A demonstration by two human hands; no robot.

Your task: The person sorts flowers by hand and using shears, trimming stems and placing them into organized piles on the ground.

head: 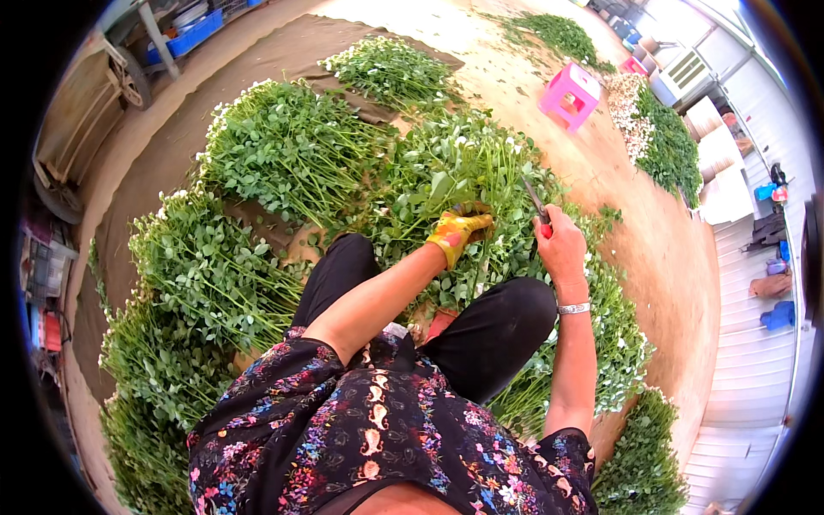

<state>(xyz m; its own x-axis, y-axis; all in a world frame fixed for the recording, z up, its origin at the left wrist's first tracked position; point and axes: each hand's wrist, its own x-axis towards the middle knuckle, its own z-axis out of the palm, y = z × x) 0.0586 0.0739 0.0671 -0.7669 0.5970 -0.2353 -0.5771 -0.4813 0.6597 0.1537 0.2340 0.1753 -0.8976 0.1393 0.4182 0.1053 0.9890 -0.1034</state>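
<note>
My left hand (pixel 461 233), in a yellow patterned glove, reaches into the leafy green stems in front of my knees; its fingers are curled round some cut flower stems (pixel 490 168). My bare right hand (pixel 561 241), a bracelet on its wrist, is closed on the red handle of a cutting tool (pixel 534 198), whose metal blade points up and left beside those stems. What kind of tool it is cannot be told. White blooms (pixel 460 143) show at the far end of the stems before me.
Piles of white-flowered stems (pixel 277 141) lie at left, ahead and right, some on a dark ground sheet (pixel 161 138). A pink plastic stool (pixel 571 96) stands ahead right. A wheeled cart (pixel 90 116) is at far left. Another flower pile (pixel 666 141) lies near the right wall.
</note>
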